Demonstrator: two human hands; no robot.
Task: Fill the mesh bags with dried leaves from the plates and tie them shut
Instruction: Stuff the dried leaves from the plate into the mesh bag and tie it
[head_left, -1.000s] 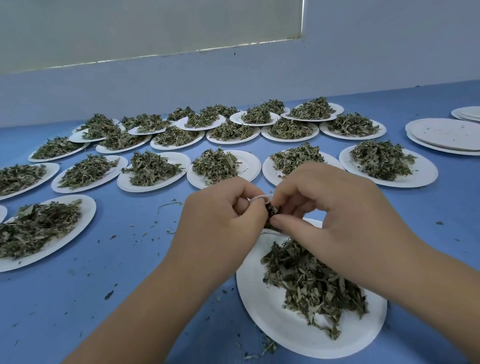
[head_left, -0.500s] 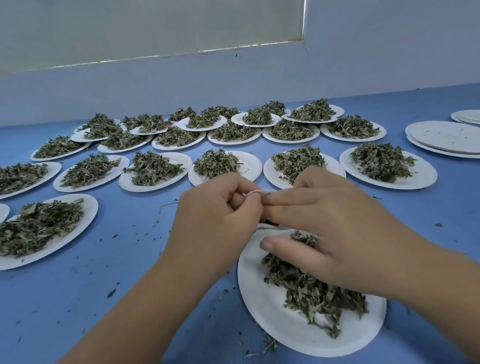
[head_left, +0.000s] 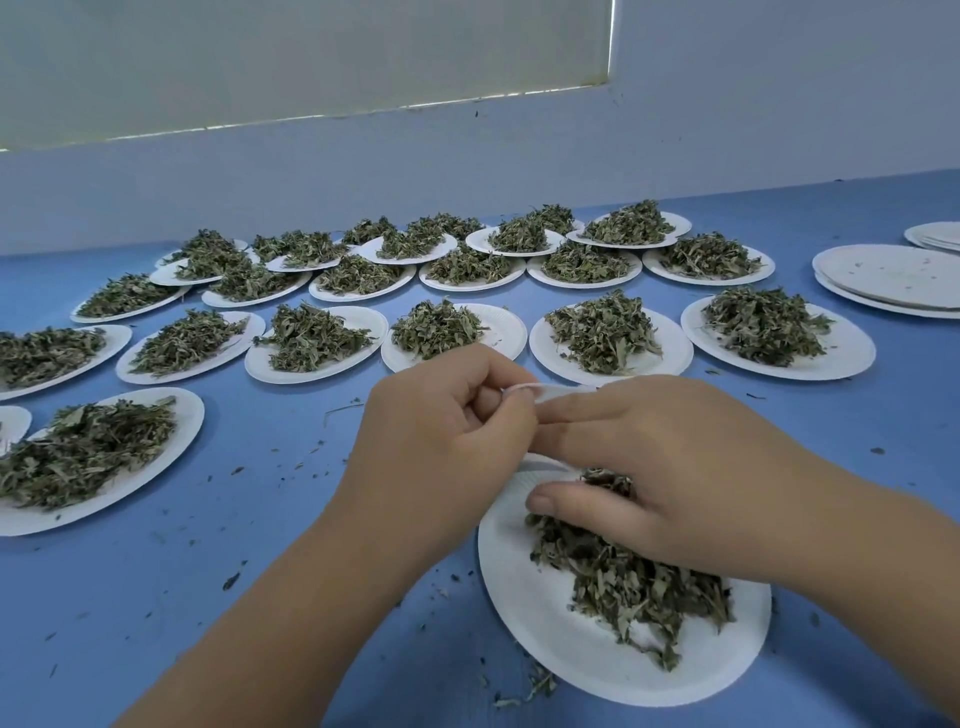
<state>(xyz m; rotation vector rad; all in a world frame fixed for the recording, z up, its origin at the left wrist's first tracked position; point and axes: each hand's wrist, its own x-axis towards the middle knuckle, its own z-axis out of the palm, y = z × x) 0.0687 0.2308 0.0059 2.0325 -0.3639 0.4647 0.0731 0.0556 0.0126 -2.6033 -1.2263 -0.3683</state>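
Observation:
A white paper plate (head_left: 519, 613) with a pile of dried leaves (head_left: 634, 587) lies close in front of me. My left hand (head_left: 441, 431) hovers over the plate's far left rim, its fingers curled round the top of a small white mesh bag (head_left: 558, 389). Only the bag's thin rim shows; the rest is hidden behind both hands. My right hand (head_left: 675, 467) lies flat over the far part of the leaf pile. Its forefinger reaches toward the bag's rim and its thumb rests on the leaves.
Several white plates heaped with dried leaves (head_left: 605, 338) fill the blue table (head_left: 234, 571) from left to right in rows. A stack of bare plates (head_left: 893, 275) sits at the far right. Leaf crumbs are scattered near my arms. A pale wall closes the back.
My right hand has left its pinch at the bag's mouth and dropped onto the leaf pile with fingers stretched out. My left hand keeps hold of the bag, nearly still.

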